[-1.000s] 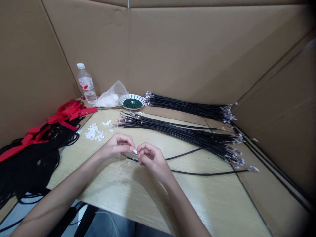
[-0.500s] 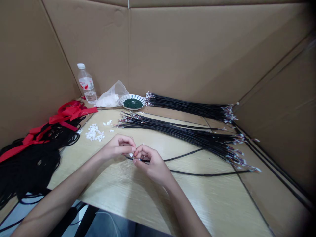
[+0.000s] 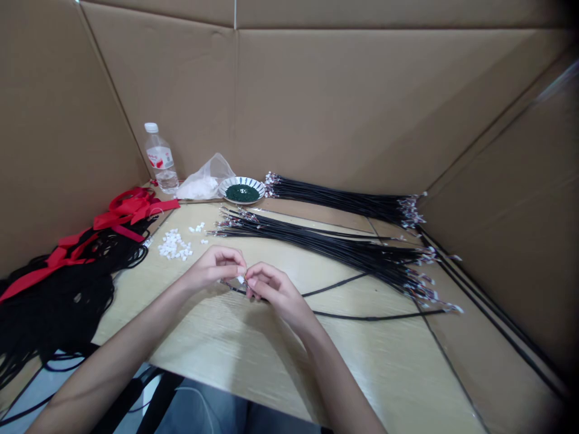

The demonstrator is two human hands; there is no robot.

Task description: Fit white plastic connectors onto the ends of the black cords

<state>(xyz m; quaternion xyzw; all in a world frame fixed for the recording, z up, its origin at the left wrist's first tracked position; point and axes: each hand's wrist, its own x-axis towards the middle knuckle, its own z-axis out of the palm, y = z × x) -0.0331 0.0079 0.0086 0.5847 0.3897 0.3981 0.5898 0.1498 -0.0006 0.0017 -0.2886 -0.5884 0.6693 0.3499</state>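
My left hand [image 3: 222,265] pinches a small white connector [image 3: 241,279] between thumb and fingers above the table. Right beside it, my right hand [image 3: 271,286] is closed on the wire end of a black cable [image 3: 384,317]; thin coloured wires show faintly where the fingertips meet. The cable runs out to the right under my right hand. Another black cable [image 3: 337,284] lies just behind it, and a cable end [image 3: 233,287] shows beneath my hands. The exact grip on the wires is too small to make out.
Loose white connectors [image 3: 174,245] lie left of my hands. Behind are two black cable bundles [image 3: 316,238], a plate [image 3: 259,194] with dark green bits, a plastic bag [image 3: 199,184] and a water bottle [image 3: 160,163]. Black cables with red ribbon [image 3: 126,208] fill the left. Cardboard walls [image 3: 344,102] surround the table.
The view has tilted up slightly. My right fingertips have closed in by the connector, covering the orange wire that showed before; my left hand keeps its pinch.
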